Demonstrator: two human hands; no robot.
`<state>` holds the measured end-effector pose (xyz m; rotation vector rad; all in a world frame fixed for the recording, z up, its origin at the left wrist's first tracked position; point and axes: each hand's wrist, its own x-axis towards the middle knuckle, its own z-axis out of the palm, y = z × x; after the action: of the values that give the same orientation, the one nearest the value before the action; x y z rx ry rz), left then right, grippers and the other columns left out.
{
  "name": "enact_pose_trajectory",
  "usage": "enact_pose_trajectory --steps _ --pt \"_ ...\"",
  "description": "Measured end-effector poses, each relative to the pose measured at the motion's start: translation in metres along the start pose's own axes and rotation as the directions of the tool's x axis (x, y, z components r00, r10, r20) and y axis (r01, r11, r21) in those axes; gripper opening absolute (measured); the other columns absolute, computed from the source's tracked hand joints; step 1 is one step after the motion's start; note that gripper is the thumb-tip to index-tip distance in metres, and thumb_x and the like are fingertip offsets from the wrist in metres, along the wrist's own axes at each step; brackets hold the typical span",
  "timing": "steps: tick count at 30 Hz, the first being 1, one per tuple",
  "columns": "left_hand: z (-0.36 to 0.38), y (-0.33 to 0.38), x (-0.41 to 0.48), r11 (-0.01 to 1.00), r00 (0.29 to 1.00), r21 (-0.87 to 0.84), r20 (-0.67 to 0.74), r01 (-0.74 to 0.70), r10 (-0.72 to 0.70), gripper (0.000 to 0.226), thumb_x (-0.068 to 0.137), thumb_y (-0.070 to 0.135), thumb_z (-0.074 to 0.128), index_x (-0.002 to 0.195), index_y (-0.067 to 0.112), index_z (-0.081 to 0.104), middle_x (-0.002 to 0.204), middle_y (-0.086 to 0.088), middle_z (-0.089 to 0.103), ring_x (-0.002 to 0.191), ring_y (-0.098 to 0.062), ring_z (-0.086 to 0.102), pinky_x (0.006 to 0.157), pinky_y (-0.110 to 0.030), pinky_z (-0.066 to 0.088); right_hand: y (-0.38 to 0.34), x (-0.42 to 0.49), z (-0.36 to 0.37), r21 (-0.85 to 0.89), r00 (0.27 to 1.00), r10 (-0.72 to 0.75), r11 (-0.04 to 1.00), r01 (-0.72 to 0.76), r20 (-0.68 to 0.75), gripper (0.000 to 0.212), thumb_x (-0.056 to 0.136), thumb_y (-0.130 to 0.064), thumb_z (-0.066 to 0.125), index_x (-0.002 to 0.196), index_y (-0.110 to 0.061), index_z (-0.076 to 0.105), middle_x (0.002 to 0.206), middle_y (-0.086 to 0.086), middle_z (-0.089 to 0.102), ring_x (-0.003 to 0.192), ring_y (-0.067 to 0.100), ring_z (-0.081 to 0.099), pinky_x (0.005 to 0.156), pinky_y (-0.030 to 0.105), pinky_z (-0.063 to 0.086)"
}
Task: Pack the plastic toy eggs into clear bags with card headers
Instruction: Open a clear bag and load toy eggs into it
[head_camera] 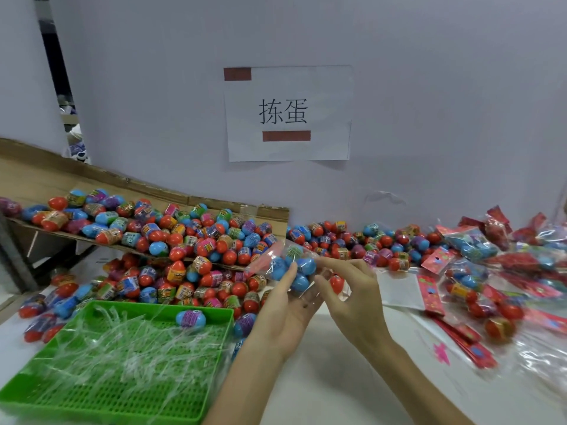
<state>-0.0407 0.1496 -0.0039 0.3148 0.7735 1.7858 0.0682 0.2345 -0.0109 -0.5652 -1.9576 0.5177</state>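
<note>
Clear bag (283, 256) holding several blue eggs (277, 269) hangs above the middle of the table (322, 381), the left hand (283, 314) curled round it from below and the right hand (352, 297) pinching its film just beside. Loose eggs (196, 237) heap along the far edge. A green tray (153, 304) sits at the near left corner, and filled bags (472, 246) lie toward the right edge.

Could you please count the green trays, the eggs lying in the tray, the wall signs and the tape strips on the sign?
Green tray: 1
Egg in the tray: 1
Wall sign: 1
Tape strips: 2
Total: 5
</note>
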Motion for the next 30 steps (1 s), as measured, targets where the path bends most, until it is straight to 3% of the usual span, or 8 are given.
enact_pose_trajectory --steps 4,8,12,16,20,23,27,30 --pt "-0.001 -0.001 0.001 1.000 1.000 -0.025 0.000 0.012 -0.012 0.045 0.102 0.032 0.057 0.138 0.004 0.061 0.132 -0.021 0.068 0.119 -0.032 0.069 0.101 -0.044 0.054 0.002 -0.002 0.001 -0.023 0.999 -0.012 1.000 0.013 0.039 0.023 0.089 -0.032 0.067 0.111 -0.033 0.076 0.112 -0.025 0.067 0.110 0.002 0.052 0.095 0.041 0.044" --pt "-0.002 -0.003 0.002 0.999 0.999 -0.032 0.040 0.009 -0.008 0.046 0.099 0.034 0.060 0.136 0.007 0.065 0.133 -0.017 0.068 0.122 -0.033 0.068 0.108 -0.047 0.051 -0.004 -0.001 0.002 0.023 1.000 -0.026 0.999 0.026 0.011 0.025 0.087 -0.029 0.070 0.113 -0.029 0.072 0.118 -0.015 0.056 0.115 0.008 0.053 0.096 0.024 0.044" --pt "-0.003 -0.002 0.004 1.000 0.999 -0.012 0.040 -0.024 0.025 0.048 0.104 0.040 0.053 0.142 0.011 0.060 0.138 -0.010 0.067 0.124 -0.028 0.067 0.106 -0.045 0.049 -0.012 -0.001 -0.004 0.179 0.985 0.094 0.982 -0.067 -0.147 0.024 0.085 -0.039 0.074 0.084 -0.023 0.056 0.079 -0.011 0.054 0.070 0.015 0.054 0.059 0.021 0.045" --pt "-0.003 -0.002 0.003 0.997 0.999 -0.063 0.039 -0.034 0.037 0.045 0.102 0.041 0.055 0.133 0.011 0.069 0.135 -0.010 0.069 0.121 -0.027 0.069 0.099 -0.042 0.053 -0.023 -0.004 -0.003 0.337 0.921 0.359 0.858 -0.389 0.150 0.054 0.080 -0.062 0.068 0.067 -0.010 0.060 0.059 0.008 0.056 0.051 0.017 0.049 0.049 0.031 0.042" --pt "0.000 -0.007 0.002 1.000 0.998 -0.027 0.055 0.006 -0.005 0.045 0.101 0.046 0.053 0.126 0.016 0.075 0.121 -0.012 0.074 0.099 -0.026 0.074 0.072 -0.038 0.053 -0.029 -0.008 0.006 0.371 0.847 0.452 0.762 -0.530 0.281 0.039 0.088 -0.036 0.077 0.073 -0.003 0.063 0.069 0.022 0.060 0.051 0.017 0.051 0.046 0.028 0.044" --pt "0.001 -0.008 0.002 1.000 0.998 0.022 0.068 -0.003 0.001 0.047 0.096 0.048 0.054 0.128 0.021 0.074 0.131 -0.008 0.071 0.110 -0.024 0.071 0.084 -0.039 0.043 -0.027 -0.009 0.007 0.436 0.817 0.515 0.692 -0.575 0.260 0.027 0.088 -0.025 0.077 0.075 -0.005 0.064 0.074 0.020 0.062 0.058 0.021 0.058 0.052 0.027 0.047" --pt "0.001 -0.009 0.000 0.999 0.997 0.040 0.079 0.017 -0.020 0.050 0.094 0.044 0.059 0.131 0.013 0.071 0.138 -0.014 0.066 0.134 -0.030 0.059 0.121 -0.046 0.034 -0.029 -0.008 0.004 0.510 0.833 0.515 0.671 -0.538 0.200 0.018 0.087 -0.010 0.075 0.074 -0.014 0.065 0.072 0.006 0.068 0.064 0.012 0.065 0.057 0.021 0.052" --pt "0.004 -0.011 -0.002 0.998 0.995 0.062 0.096 -0.010 0.004 0.048 0.092 0.042 0.064 0.129 0.013 0.071 0.137 -0.015 0.066 0.130 -0.029 0.062 0.120 -0.050 0.036 -0.029 0.000 -0.003 0.575 0.846 0.519 0.657 -0.488 0.125 0.017 0.088 -0.003 0.071 0.077 -0.011 0.061 0.084 0.004 0.075 0.071 0.013 0.070 0.062 0.024 0.057"
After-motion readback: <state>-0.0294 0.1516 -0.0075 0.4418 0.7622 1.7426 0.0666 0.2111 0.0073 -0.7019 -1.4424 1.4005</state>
